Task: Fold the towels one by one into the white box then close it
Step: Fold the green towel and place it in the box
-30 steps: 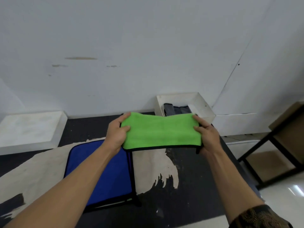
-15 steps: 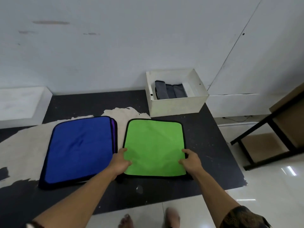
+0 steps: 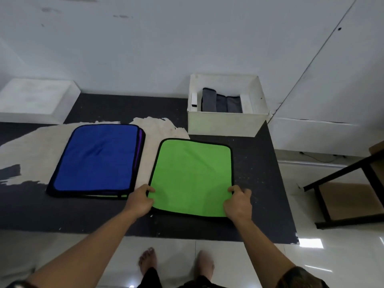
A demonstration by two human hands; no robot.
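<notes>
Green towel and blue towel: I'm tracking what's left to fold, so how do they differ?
The green towel lies alone in front of the white box; the blue towel tops a stack to its left. The left hand and right hand grip the green towel's near corners; the blue towel is untouched. Both lie flat, unfolded, black-edged.

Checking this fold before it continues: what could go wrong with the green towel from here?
The left hand and right hand grip the green towel only at its near corners, so the fold may land skewed. The white box already holds grey towels; a bulky fold might not fit. The left hand, beside the blue towel stack, could snag it.
</notes>
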